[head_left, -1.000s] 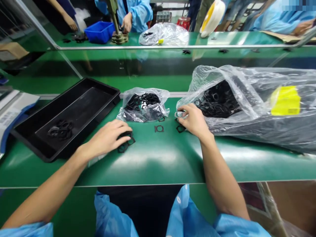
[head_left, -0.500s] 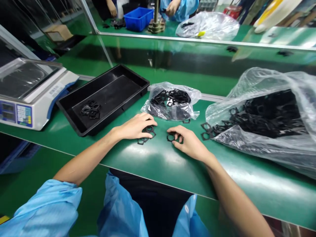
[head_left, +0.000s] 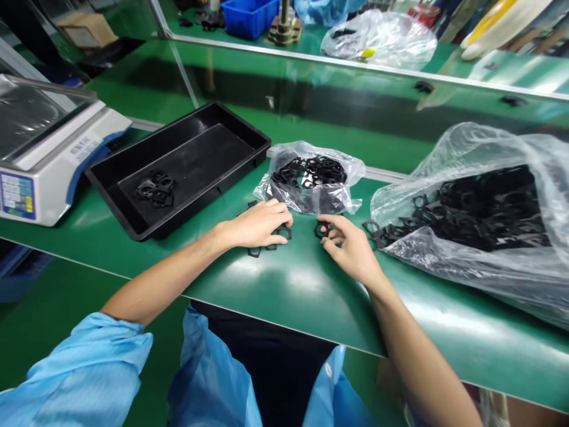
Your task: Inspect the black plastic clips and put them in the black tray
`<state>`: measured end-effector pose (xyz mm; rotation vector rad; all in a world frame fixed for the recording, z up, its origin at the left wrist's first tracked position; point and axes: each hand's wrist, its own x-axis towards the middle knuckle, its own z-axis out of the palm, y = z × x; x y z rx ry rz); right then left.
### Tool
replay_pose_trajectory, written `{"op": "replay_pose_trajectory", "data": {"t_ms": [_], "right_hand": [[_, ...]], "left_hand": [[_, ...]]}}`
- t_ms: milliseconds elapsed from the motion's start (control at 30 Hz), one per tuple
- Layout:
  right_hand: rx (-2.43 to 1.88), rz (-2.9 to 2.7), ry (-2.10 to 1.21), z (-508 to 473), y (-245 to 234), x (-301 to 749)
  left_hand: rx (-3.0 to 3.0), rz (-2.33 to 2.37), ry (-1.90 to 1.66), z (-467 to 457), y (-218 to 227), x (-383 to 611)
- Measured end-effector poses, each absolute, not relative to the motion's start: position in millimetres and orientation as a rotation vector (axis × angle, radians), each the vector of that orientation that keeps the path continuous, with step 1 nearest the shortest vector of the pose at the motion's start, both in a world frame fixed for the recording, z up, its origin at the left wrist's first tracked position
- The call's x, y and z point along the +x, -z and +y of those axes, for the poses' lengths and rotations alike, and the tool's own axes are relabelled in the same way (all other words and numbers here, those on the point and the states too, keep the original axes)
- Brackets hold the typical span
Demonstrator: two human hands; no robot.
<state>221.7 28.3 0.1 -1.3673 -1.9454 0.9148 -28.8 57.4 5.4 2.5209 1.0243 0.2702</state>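
Note:
My left hand (head_left: 260, 226) is curled over several flat black ring-shaped parts on the green table. Its thumb and fingers close around one black ring part (head_left: 285, 233); more black parts (head_left: 255, 252) stick out below and behind the hand. A little to the right, my right hand (head_left: 349, 246) pinches another black ring part (head_left: 320, 229) between thumb and fingers, close to the tabletop. Behind both hands sits a small clear plastic bag (head_left: 326, 204) filled with similar black parts. To the right a large clear bag (head_left: 466, 267) lies open, black parts spilling from its mouth.
A black tray (head_left: 208, 193) with several black parts inside stands at the left, beside a white weighing scale (head_left: 48, 193). A metal rail (head_left: 267, 49) runs across behind the table. Beyond it are a blue bin (head_left: 249, 18) and another plastic bag (head_left: 377, 41).
My right hand has shifted slightly right and away with its ring part. My left hand has moved a little right over the parts. The head view has tilted downward slightly.

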Motion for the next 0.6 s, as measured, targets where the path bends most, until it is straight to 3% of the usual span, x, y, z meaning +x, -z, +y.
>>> {"op": "replay_pose_trajectory", "data": {"t_ms": [167, 300, 433, 600], "right_hand": [[-1.282, -1.625, -1.253, 24.0, 2.4, 213.2], [-1.270, -1.347, -1.413, 23.2, 2.9, 211.8], [-1.289, -1.231, -1.502, 22.1, 0.1, 210.5], [-1.293, -1.123, -1.630, 16.5, -6.7, 205.0]], "left_hand": [[2.525, 0.987, -0.119, 49.7, -20.1, -21.6], [2.369, 0.878, -0.388, 43.0, -10.1, -14.8], [1.985, 0.961, -0.704, 36.4, -0.1, -11.0], [1.223, 0.996, -0.720, 37.7, -8.5, -8.6]]}}
